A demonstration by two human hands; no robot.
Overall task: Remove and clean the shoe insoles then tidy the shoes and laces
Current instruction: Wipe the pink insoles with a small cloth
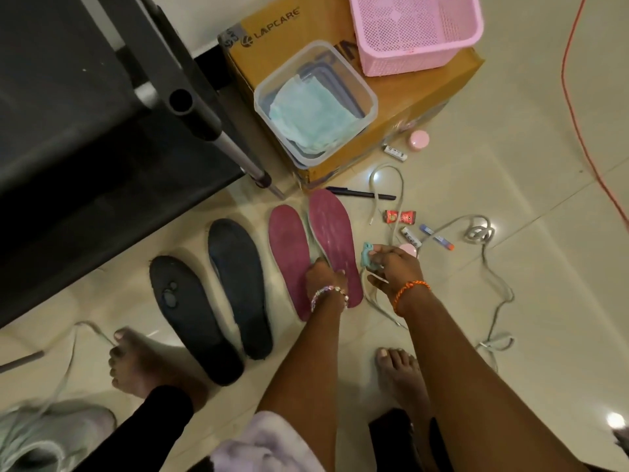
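Two dark insoles [190, 315] [238, 284] and two magenta insoles [289, 257] [332, 233] lie side by side on the tiled floor. My left hand [321, 275] presses down on the right magenta insole near its heel, fingers closed over its inner edge. My right hand [391, 264] pinches a small crumpled teal wipe [367, 255] just beside that insole's right edge. Grey laces [490, 260] lie loose on the floor to the right. A pale sneaker [44, 434] sits at the bottom left.
A cardboard box [418, 97] holds a clear tub of teal cloth [315, 103] and a pink basket [415, 28]. Dark furniture [85, 131] fills the left. A pen [360, 194], sachets [400, 217], small tubes and pink lids [419, 139] lie scattered. An orange cable [578, 131] runs along the right. My bare feet [143, 362] [401, 376] stand nearby.
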